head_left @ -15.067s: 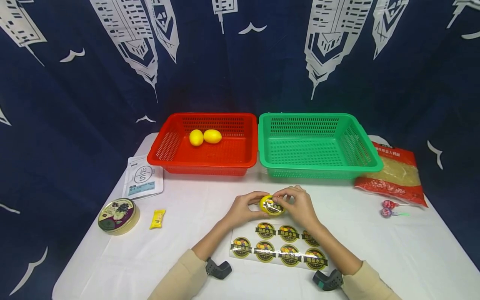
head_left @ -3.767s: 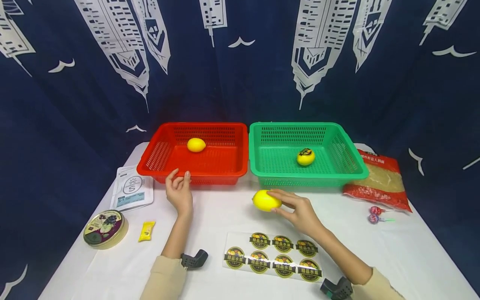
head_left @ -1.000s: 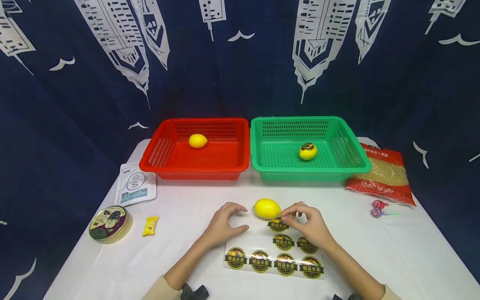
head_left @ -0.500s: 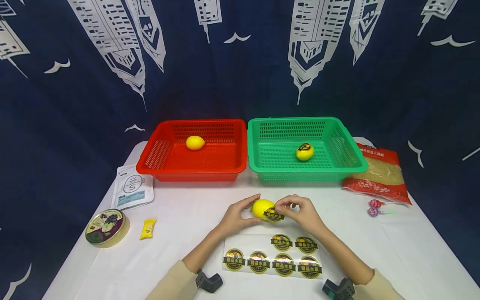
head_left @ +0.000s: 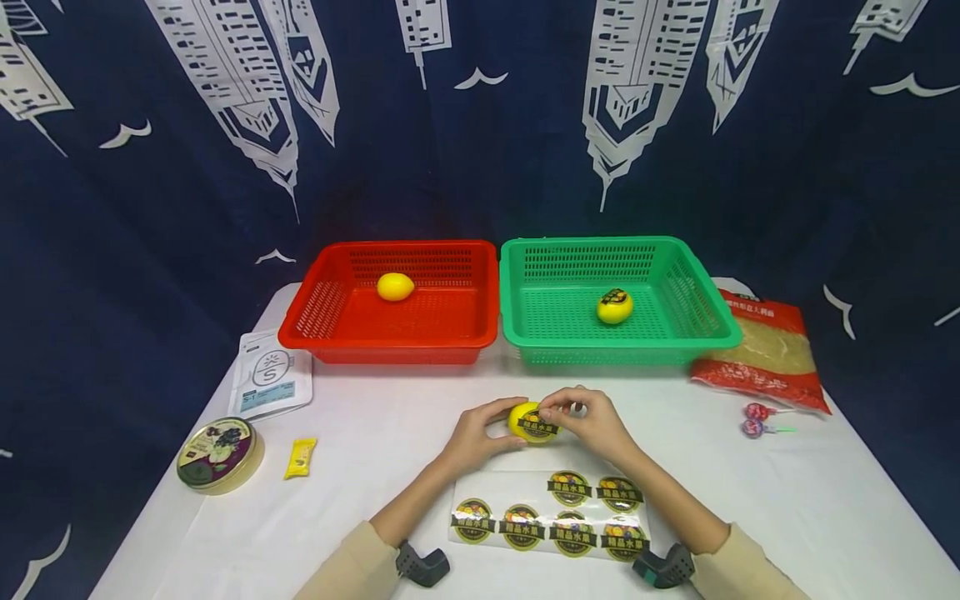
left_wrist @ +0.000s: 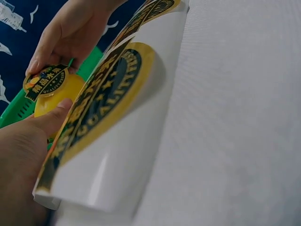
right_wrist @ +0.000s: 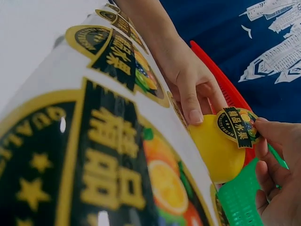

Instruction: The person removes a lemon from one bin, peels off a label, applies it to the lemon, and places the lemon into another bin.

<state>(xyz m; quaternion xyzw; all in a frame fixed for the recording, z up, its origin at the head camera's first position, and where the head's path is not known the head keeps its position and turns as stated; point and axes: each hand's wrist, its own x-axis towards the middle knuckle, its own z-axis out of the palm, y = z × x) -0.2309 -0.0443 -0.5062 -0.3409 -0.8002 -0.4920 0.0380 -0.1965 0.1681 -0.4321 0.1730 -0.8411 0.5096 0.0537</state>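
A yellow lemon (head_left: pixel 516 415) stands at the middle of the table, gripped between the thumb and fingers of my left hand (head_left: pixel 471 437). My right hand (head_left: pixel 594 423) pinches the edge of a round black-and-gold sticker (right_wrist: pixel 233 126) between thumb and fingertip. That sticker lies against the lemon's near face; in the right wrist view its pinched edge stands off the skin. Nearer me lies the sticker sheet (head_left: pixel 498 486), still bearing several stickers, with bare backing at its upper left. Its curled edge fills much of both wrist views.
Behind stand a red basket (head_left: pixel 390 342) with one plain lemon (head_left: pixel 395 287) and a green basket (head_left: pixel 622 342) with a stickered lemon (head_left: pixel 615 308). Left are a white pouch (head_left: pixel 272 375), round tin (head_left: pixel 221 455) and yellow packet (head_left: pixel 301 458); right, a pasta bag (head_left: pixel 772 354) and lollipops (head_left: pixel 756 419).
A stickered lemon now sits in the green basket, and the red one holds one fewer. My right hand brought another lemon forward, took a sticker off the sheet and laid it against this lemon.
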